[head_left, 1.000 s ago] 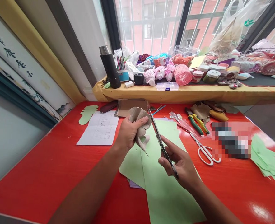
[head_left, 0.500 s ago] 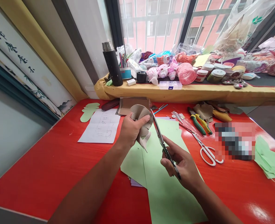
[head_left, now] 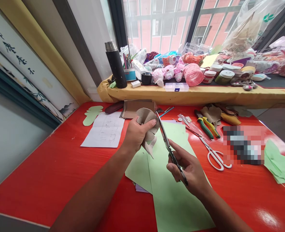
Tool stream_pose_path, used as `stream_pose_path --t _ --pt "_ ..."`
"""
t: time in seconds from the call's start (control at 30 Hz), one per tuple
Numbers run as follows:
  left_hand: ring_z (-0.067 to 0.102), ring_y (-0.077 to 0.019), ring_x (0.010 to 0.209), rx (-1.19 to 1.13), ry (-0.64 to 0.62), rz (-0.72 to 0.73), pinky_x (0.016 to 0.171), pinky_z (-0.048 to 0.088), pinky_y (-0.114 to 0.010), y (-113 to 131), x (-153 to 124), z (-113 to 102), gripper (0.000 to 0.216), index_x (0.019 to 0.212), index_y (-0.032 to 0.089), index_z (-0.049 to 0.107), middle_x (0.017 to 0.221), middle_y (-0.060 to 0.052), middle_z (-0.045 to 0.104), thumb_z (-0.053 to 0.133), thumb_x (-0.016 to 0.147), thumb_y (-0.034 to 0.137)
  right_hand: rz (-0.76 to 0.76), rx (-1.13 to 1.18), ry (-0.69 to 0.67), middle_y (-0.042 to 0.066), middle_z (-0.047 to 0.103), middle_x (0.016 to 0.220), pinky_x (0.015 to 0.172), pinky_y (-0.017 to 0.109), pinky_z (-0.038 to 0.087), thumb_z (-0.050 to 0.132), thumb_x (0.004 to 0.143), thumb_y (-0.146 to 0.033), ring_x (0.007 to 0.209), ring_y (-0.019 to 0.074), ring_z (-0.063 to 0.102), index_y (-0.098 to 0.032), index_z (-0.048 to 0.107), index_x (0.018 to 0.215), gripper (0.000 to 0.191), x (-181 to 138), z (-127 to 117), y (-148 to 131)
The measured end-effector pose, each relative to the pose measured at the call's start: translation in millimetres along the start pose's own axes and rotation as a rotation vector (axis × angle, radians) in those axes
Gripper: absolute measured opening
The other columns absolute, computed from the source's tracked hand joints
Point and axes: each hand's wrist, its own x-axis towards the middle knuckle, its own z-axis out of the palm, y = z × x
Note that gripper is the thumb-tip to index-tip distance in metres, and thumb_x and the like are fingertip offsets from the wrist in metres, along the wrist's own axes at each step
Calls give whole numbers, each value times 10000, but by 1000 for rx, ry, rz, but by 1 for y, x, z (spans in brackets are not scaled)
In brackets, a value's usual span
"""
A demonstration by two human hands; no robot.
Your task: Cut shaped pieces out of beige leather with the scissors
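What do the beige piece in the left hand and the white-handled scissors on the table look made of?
Beige piece: probably leather or imitation leather, matt, judging by its grained surface and curl.
White-handled scissors: silvery blades, likely steel; smooth opaque loops, apparently plastic.

A black flask (head_left: 116,67) stands on a yellow-draped ledge (head_left: 147,94).
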Motion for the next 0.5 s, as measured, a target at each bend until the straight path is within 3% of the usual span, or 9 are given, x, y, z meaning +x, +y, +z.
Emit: stream_pose_path --t 0.5 --pt "738 -203 792 8 12 -6 692 591 -303 -1 0 1 420 974 164 760 923 -77 800 982 691 381 -3 17 15 -80 471 608 408 268 362 824 944 -556 422 112 396 -180 622 1610 791 -1 1 0"
